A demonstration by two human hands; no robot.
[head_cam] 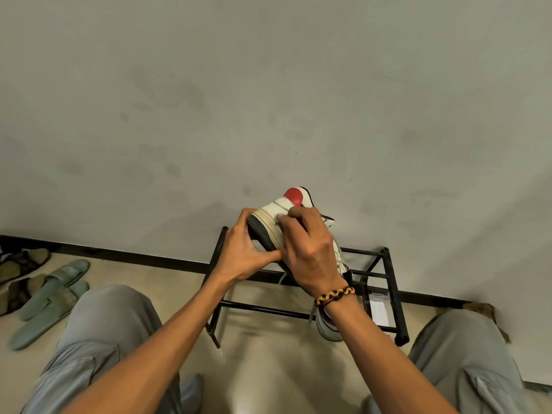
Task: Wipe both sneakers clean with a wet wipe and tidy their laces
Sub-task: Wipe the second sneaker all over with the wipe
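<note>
Above the black metal shoe rack (388, 297), against a scuffed grey wall (268, 100), my left hand (242, 252) grips the dark sole of a white-and-red sneaker (280, 210) while my right hand (307, 249) presses a wet wipe (280, 218), mostly hidden under curled fingers, to its side. Below the rack's top bar, my right wrist covers most of the second sneaker (327, 330). Far left of the rack, green slippers (50, 300) lie on the pale floor (268, 354).
</note>
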